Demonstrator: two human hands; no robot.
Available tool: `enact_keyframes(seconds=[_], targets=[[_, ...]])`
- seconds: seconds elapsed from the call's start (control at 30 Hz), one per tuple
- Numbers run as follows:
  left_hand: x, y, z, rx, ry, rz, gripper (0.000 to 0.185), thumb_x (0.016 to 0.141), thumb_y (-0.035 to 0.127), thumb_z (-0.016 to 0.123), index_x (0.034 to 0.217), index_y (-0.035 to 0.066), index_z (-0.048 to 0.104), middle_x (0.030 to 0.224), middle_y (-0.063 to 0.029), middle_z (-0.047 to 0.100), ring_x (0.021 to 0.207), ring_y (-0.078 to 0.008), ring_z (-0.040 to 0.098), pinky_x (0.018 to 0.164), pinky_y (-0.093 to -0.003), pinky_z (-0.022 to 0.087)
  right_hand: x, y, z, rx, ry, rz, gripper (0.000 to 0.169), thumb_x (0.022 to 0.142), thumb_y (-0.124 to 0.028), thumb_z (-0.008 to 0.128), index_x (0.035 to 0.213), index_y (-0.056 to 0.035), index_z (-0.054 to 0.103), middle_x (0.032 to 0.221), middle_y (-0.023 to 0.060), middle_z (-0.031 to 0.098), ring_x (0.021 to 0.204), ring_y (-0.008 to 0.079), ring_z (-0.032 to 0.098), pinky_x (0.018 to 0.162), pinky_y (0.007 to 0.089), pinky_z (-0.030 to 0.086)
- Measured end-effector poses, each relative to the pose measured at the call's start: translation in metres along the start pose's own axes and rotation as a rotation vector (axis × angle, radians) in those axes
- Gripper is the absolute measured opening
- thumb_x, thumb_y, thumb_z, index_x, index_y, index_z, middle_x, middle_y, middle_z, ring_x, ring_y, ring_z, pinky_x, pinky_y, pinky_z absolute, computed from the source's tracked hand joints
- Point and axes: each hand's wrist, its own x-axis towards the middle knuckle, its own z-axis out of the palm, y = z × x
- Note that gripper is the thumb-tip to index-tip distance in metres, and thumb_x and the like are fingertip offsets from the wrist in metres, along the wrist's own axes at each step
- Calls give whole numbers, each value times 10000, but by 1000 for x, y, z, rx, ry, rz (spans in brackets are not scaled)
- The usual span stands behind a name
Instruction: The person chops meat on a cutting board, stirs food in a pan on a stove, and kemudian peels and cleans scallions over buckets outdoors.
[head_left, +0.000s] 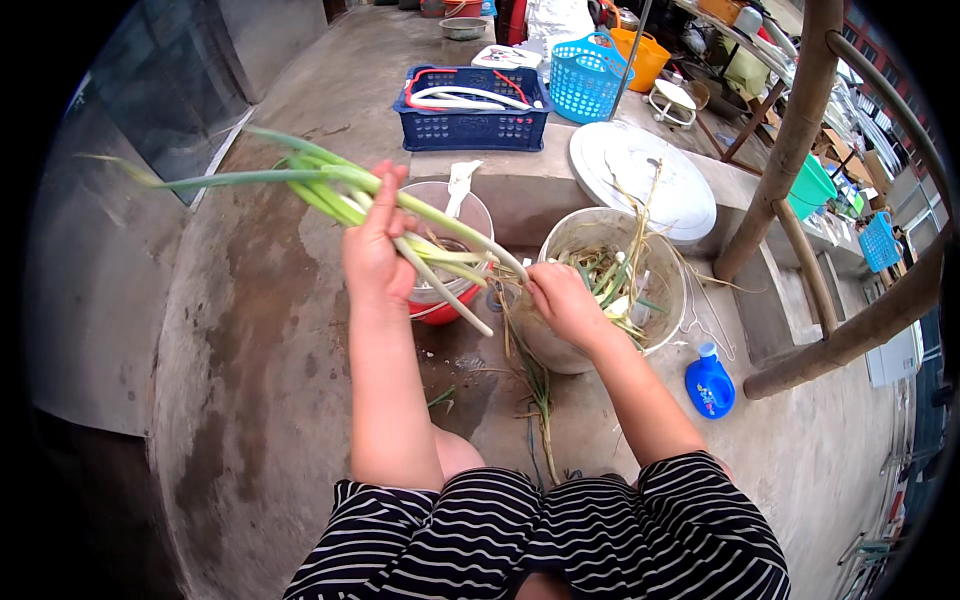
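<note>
A bunch of green scallions (330, 180) is gripped in my left hand (381, 251), leaves to the left, pale stalk ends to the right. With its fingers, my right hand (566, 301) pinches the pale end of one longer stalk in that bunch. Just beyond my right hand is a large whitish bucket (553, 352) with dry leaves and green scallion scraps (600, 274) in it. Partly hidden behind the stalks stands a pale container (484, 210) with a red lower part. A withered scallion plant (540, 394) lies on the floor between my arms.
A white round lid (682, 184) leans behind the bucket. On the ledge sit a navy crate (472, 131) and a light-blue basket (581, 82). A blue plastic vessel (711, 390), a wire hanger (709, 330) and a bamboo railing (776, 172) are at the right.
</note>
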Motion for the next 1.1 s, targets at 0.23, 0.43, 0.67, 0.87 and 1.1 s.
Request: enact_keyframes(seconds=[0.23,0.43,0.67,0.87,1.1], targets=[[-1,-17,1,-74,31,-39,323,966,240,578,1200,18,559,915,-1,555,572,-6,368,562,-174,344,-7,1,-1,213,-13,93,186,961,-220,498,1016,-54,561,926,161,613,932,361,580,827,456,444],[9,-3,-16,-113,44,84,280,982,275,540,1126,37,569,848,14,551,535,-13,369,536,-182,370,-22,26,-1,109,88,85,172,936,-263,537,965,-94,554,763,150,607,709,375,606,595,461,472],[9,5,-27,-183,152,246,241,982,280,537,1030,47,571,769,23,538,499,-13,352,481,-176,338,-19,34,-22,-69,170,-191,184,911,-263,585,819,-107,551,639,84,583,565,310,589,501,405,466],[9,2,-28,-135,294,295,222,948,267,597,1000,52,589,771,16,552,535,-33,413,518,-194,390,-31,58,-29,-227,164,-224,190,907,-252,600,786,-112,557,612,70,577,535,288,585,474,388,458],[9,100,-87,-72,431,681,223,981,258,542,1044,45,559,820,-8,507,518,-54,370,506,-197,362,-63,114,-58,-407,130,89,196,907,-261,595,806,-92,582,735,76,638,667,275,623,560,390,485]])
